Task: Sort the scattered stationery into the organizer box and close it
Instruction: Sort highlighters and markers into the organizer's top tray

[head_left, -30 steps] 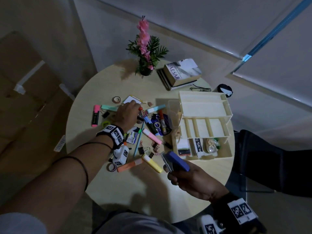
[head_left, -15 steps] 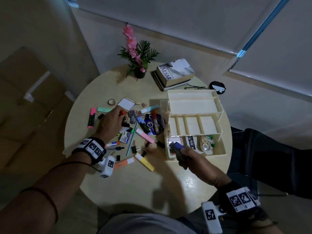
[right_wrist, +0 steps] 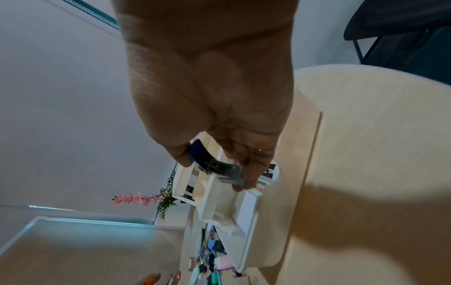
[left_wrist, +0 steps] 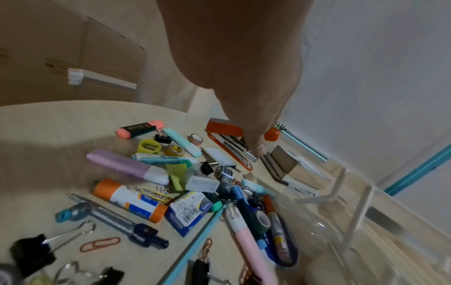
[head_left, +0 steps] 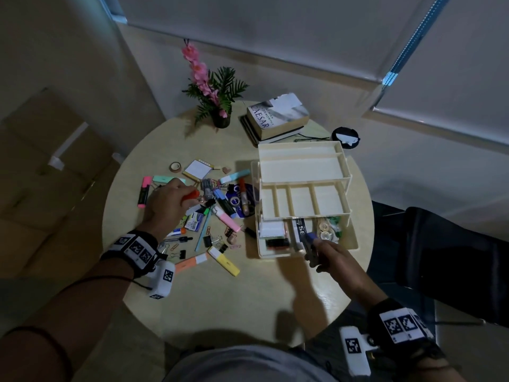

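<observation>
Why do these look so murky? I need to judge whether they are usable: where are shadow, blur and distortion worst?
Head view: dim overall, with hand shadows on the round table. Left wrist view: wide-angle bending, the organizer box smeared. Right wrist view: the right hand fills the frame, a broad shadow beside it.

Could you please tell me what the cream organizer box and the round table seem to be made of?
Cream organizer box: probably moulded plastic, matte, judging by thin uniform walls and dividers. Round table: apparently pale wood-grain laminate, lightly glossy, showing faint grain lines and a soft sheen.
</observation>
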Available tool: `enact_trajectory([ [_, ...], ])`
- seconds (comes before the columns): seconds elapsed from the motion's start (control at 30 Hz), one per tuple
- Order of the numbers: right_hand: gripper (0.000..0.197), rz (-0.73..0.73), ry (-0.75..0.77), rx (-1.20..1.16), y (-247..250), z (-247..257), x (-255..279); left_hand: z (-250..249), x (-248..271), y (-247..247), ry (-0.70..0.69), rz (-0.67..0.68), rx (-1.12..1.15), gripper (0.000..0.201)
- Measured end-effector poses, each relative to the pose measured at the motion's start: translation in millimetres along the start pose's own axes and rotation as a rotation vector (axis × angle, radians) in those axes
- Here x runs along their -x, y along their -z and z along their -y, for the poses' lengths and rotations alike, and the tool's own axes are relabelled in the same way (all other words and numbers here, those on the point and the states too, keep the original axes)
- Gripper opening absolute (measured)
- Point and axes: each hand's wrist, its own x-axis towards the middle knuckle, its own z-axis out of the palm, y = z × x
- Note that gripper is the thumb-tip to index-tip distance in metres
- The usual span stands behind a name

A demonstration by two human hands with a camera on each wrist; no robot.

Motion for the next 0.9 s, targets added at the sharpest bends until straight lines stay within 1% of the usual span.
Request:
enact_trajectory([
  [0.07, 0.033, -0.023, -0.001, -0.076, 3, 3, -8, -15, 6, 7, -0.029, -0.013, 0.032, 0.036],
  [0.17, 0.034, -0.052, 0.009, -0.161, 9, 2, -24, -45, 20, 13, -0.153, -0.025, 0.107, 0.029],
  [0.27, 0.037, -0.076, 0.009, -0.126, 16, -1, -40, -76, 37, 10, -0.258, 0.025, 0.205, 0.022],
  [0.37, 0.036, -0.090, 0.002, -0.012, 17, 3, -48, -110, 53, -1, -0.309, 0.089, 0.279, 0.020],
  [0.43, 0.035, -0.083, 0.000, 0.059, 15, 4, -53, -132, 61, -10, -0.333, 0.133, 0.306, 0.017],
  [0.5, 0.036, -0.085, 0.000, 0.123, 14, 0, -61, -150, 66, -19, -0.351, 0.195, 0.340, 0.018],
  [0.57, 0.037, -0.131, 0.000, 0.163, 15, -7, -70, -163, 70, -29, -0.368, 0.240, 0.356, 0.019],
  [0.67, 0.042, -0.230, -0.029, 0.132, 20, -20, -83, -177, 74, -42, -0.369, 0.265, 0.366, 0.022],
  [0.77, 0.036, -0.297, -0.025, 0.071, 24, -28, -91, -185, 78, -51, -0.368, 0.279, 0.369, 0.024],
  [0.83, 0.032, -0.322, -0.023, 0.077, 24, -27, -94, -188, 81, -54, -0.375, 0.293, 0.378, 0.024],
  [0.9, 0.034, -0.340, -0.017, 0.132, 23, -26, -99, -189, 84, -56, -0.379, 0.310, 0.383, 0.024],
])
